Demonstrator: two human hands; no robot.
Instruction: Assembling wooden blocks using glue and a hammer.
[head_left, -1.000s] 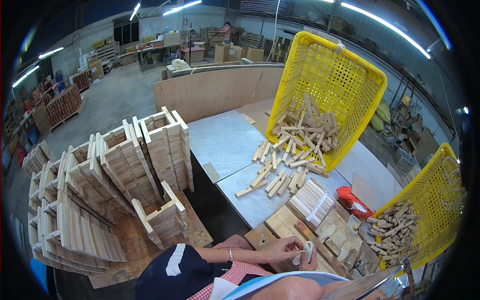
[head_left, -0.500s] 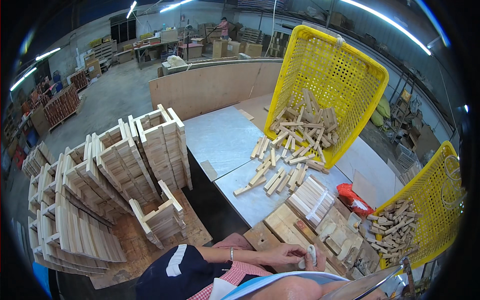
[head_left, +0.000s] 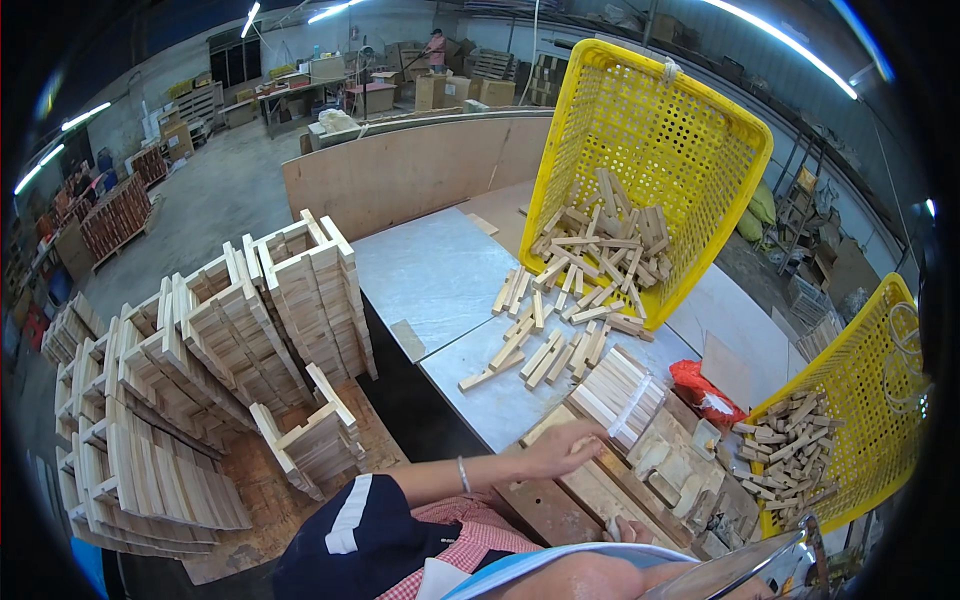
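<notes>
My left hand (head_left: 563,449) reaches over the wooden jig (head_left: 597,497). Its fingers are curled together, fingertips by the near end of a bundle of pale wooden strips (head_left: 617,398) crossed by a whitish band. Whatever those fingers may hold is hidden. Lower down, close to my body, only part of my right hand (head_left: 630,531) shows at the jig's near edge. Most of its fingers are out of sight, so its grip is unclear. Short wooden blocks (head_left: 545,358) lie loose on the metal-topped table (head_left: 430,270) beyond.
A tipped yellow basket (head_left: 745,130) spills blocks onto the table; another yellow basket (head_left: 880,400) with blocks stands at right. Red plastic bag (head_left: 700,388) lies beside the jig. Stacked wooden frames (head_left: 315,290) fill a board at left. Far back, a person (head_left: 436,50) stands near cartons.
My left hand has left my right hand and moved up and forward to the strips. The small white thing held between the hands is no longer visible. The view has shifted slightly.
</notes>
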